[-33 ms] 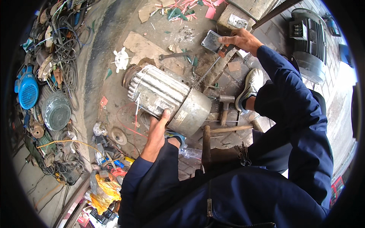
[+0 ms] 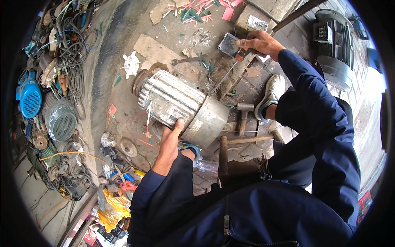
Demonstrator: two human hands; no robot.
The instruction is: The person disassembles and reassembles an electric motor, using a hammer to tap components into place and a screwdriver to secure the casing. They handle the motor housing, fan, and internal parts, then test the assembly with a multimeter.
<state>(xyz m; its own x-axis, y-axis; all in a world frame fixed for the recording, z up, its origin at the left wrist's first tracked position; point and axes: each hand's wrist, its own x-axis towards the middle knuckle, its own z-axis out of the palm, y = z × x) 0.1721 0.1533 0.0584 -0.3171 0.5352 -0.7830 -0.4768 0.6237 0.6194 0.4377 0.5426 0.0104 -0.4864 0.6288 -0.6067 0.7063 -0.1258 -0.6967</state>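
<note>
A silver electric motor with a ribbed body and smooth end cowl lies tilted on the ground before me. My left hand grips its near side, thumb on top and the other fingers hidden beneath. Thin red and white wires come out beside that hand. Farther off to the right, my right hand is closed round a screwdriver with an orange and black handle; its long shaft points down toward the motor. The fingers of this hand also touch a dark, shallow rectangular metal cover.
A white fan wheel and a spanner lie beyond the motor. A hammer rests near the wooden stool. Cables and old motors, one blue, pile up at left. A black motor stands at far right.
</note>
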